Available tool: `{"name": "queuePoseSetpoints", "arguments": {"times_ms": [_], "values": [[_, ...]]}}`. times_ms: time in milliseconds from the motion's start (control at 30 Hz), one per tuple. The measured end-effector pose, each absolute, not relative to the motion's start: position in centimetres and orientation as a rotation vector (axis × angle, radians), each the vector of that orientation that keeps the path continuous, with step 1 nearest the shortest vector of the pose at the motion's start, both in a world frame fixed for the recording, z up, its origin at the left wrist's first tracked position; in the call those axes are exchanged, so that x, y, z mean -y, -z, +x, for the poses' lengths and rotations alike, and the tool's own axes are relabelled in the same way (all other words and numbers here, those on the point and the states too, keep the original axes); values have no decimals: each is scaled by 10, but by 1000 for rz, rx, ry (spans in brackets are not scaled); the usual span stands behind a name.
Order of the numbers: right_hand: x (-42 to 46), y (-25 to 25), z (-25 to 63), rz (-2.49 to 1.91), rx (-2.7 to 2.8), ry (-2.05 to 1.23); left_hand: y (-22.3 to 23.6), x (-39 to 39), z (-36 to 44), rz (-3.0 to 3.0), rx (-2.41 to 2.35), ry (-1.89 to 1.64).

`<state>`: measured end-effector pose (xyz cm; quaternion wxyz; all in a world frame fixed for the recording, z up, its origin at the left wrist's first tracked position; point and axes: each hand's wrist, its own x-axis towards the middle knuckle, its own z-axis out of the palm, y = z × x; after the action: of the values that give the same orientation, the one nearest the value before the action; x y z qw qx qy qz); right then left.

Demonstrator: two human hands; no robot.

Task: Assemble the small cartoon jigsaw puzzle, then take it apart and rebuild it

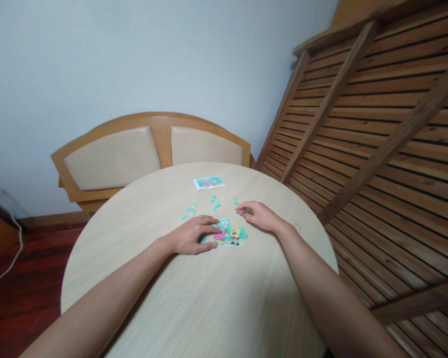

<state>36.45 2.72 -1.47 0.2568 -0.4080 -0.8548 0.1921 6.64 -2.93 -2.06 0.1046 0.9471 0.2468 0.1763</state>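
A small, partly assembled cartoon jigsaw puzzle [229, 233] lies on the round pale wooden table [194, 298]. My left hand [192, 234] rests palm down at the puzzle's left edge, its fingers stretched flat and touching the picture. My right hand [257, 215] lies just right of and behind the puzzle, fingers curled loosely with the tips on the table near a loose piece; I cannot make out anything held. Several loose teal pieces [194, 208] are scattered behind the puzzle. A small reference picture card [208, 182] lies farther back.
A wooden bench with two beige padded backrests [153, 149] stands behind the table against the pale wall. A slatted wooden frame [377, 139] leans along the right side. A white cable [11, 248] runs over the dark red floor at left.
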Motion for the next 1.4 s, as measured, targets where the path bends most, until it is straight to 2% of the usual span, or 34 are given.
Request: {"name": "queuePoseSetpoints", "arguments": {"times_ms": [233,1400], "values": [[-27,17,361,-1316,2374,-249,22,28,64,2799,-789,-517],[-38,33,366,-1374,2319,-359,26,24,58,2846,-860,-488]]}}
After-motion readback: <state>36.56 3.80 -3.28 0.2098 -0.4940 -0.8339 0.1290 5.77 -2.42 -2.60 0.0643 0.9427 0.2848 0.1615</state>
